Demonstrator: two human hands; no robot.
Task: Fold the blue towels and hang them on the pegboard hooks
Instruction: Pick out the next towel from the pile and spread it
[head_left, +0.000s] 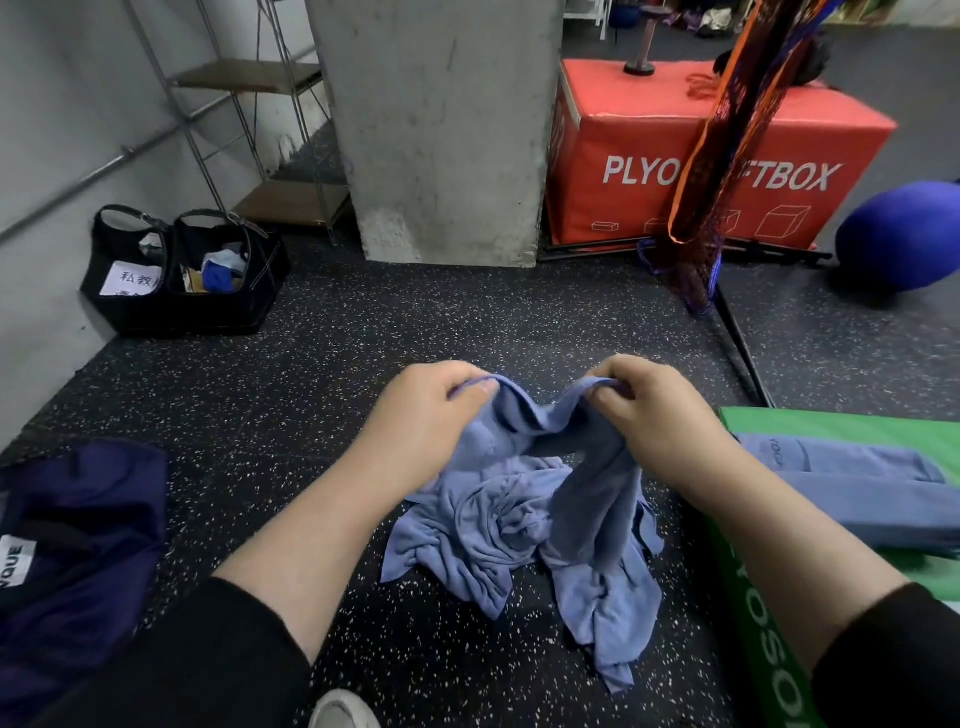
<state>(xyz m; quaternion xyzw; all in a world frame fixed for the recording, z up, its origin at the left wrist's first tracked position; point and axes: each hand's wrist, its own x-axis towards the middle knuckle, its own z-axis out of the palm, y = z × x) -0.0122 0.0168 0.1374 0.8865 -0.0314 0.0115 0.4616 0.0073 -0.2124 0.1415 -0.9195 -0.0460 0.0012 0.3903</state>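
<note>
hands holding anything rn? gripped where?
Both hold one crumpled blue towel by its upper edge: left hand and right hand each pinch a bunch of it; the rest trails onto the floor.

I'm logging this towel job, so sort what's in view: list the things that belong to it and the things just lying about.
Part of the job:
crumpled towel, pinched along its top edge by the left hand and right hand
folded towels on the green box

Lying about:
red plyo box
blue ball
black bags
navy garment
wire shelf
</note>
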